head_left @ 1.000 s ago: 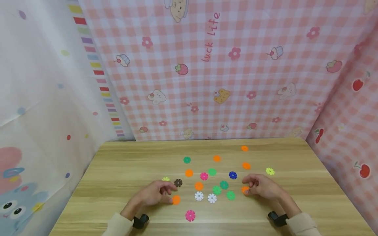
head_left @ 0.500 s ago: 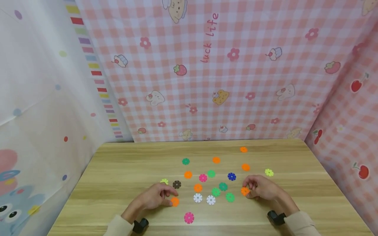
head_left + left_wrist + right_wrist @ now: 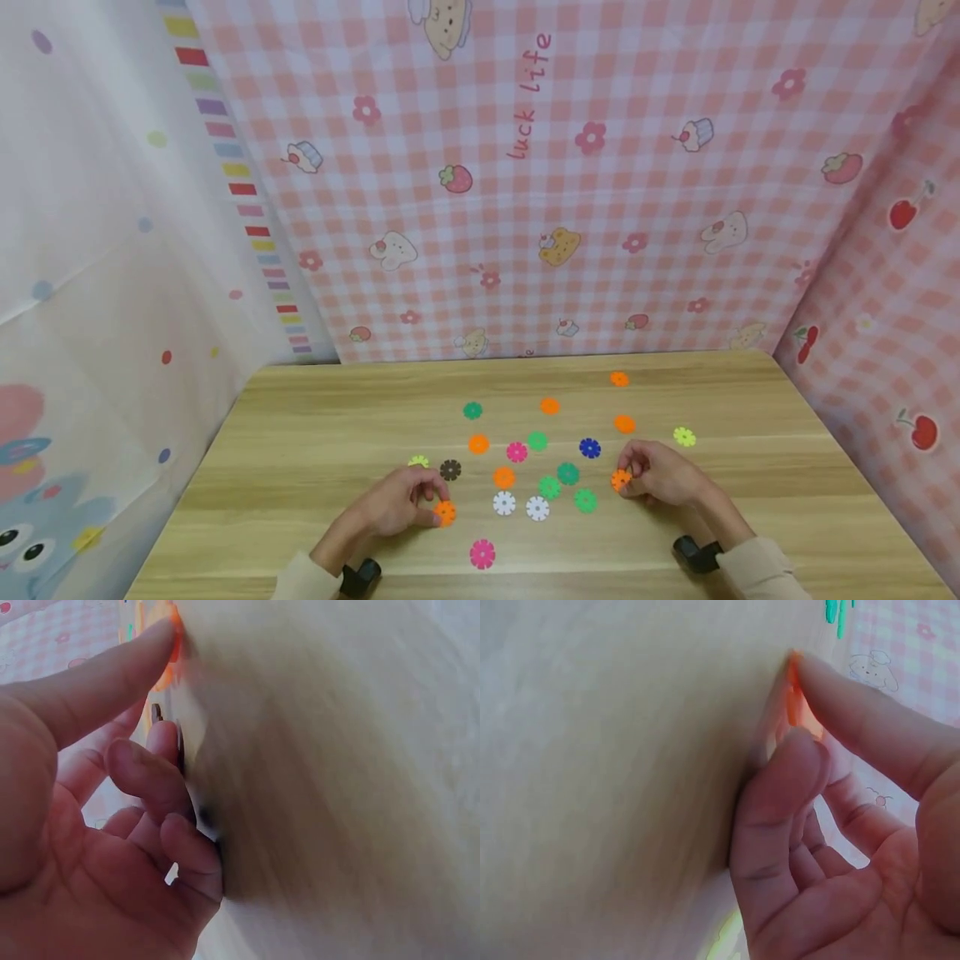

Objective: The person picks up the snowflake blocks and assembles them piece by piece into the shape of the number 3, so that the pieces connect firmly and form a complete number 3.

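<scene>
My left hand (image 3: pixel 401 500), left of centre in the head view, pinches an orange interlocking disc (image 3: pixel 446 512) between thumb and index finger. In the left wrist view the thumb presses on that orange disc (image 3: pixel 175 634), while the other fingers are bent close to the wood. On the right, my right hand (image 3: pixel 663 475) pinches another orange interlocking disc (image 3: pixel 620 480) by its near edge, and this disc is tilted. The right wrist view shows the thumb against that orange disc (image 3: pixel 793 690), which is partly hidden by the fingers. A brown disc (image 3: pixel 450 470) lies just beyond my left fingers.
Several notched discs lie flat between the hands, among them a white disc (image 3: pixel 537 508), a blue disc (image 3: pixel 590 448) and a green disc (image 3: pixel 586 500). A pink disc (image 3: pixel 482 554) lies nearer the front of the wooden table (image 3: pixel 300 433). A checked cloth (image 3: pixel 480 208) hangs behind.
My left index finger has come down to the left orange disc and closed on it with the thumb. The right orange disc now stands more tilted in my right fingers.
</scene>
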`<action>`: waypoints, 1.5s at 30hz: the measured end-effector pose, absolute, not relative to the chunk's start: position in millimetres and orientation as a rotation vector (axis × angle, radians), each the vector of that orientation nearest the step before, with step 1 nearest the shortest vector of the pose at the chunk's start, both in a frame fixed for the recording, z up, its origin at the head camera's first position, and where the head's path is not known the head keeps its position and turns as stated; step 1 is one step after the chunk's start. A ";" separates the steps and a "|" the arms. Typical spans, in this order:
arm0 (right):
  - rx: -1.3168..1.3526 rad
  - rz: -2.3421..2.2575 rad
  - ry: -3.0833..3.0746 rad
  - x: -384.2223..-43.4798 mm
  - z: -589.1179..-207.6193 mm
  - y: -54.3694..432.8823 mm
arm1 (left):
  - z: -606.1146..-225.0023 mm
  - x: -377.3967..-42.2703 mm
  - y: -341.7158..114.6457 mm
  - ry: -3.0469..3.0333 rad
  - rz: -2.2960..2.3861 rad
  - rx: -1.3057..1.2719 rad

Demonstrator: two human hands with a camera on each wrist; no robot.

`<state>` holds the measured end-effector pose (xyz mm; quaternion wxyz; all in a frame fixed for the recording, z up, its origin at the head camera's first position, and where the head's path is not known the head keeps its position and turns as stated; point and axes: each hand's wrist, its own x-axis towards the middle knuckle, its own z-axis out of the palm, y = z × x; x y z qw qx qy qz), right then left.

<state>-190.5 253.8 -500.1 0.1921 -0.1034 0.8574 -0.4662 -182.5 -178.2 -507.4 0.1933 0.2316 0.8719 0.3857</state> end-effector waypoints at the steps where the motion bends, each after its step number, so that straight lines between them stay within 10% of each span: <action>1: -0.278 -1.308 2.416 -190.0 -499.9 252.8 | -507.2 -181.5 -177.7 2.447 1.077 0.630; 45: -0.488 -1.879 1.971 -184.3 -435.3 172.6 | -439.4 -185.7 -99.1 2.419 1.706 0.648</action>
